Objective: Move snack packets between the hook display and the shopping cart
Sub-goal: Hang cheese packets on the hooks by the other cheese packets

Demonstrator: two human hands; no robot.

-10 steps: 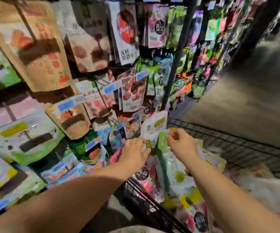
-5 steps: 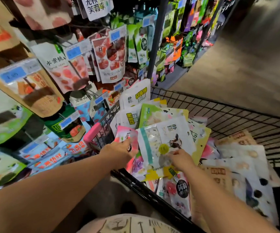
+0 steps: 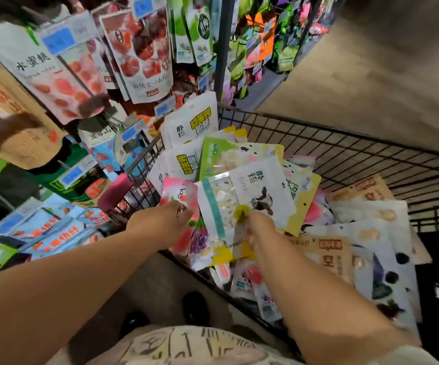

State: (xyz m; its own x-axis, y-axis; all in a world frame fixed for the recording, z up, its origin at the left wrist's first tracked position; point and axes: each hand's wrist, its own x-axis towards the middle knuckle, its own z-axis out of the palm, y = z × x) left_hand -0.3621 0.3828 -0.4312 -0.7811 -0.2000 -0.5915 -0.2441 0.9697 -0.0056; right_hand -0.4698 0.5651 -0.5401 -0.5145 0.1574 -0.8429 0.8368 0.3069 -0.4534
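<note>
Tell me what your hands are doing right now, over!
Left hand on the pink packet. Right hand pinching the white cow packet. Both over the cart, packed with packets. Nothing blocking.

Both hands [image 3: 160, 222] dropped from the hooks to the cart's [image 3: 344, 143] packets [image 3: 252, 196]

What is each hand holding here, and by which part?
The right hand pinches the white packet at its lower edge. The left hand grips the pink packet at its lower part.
</note>
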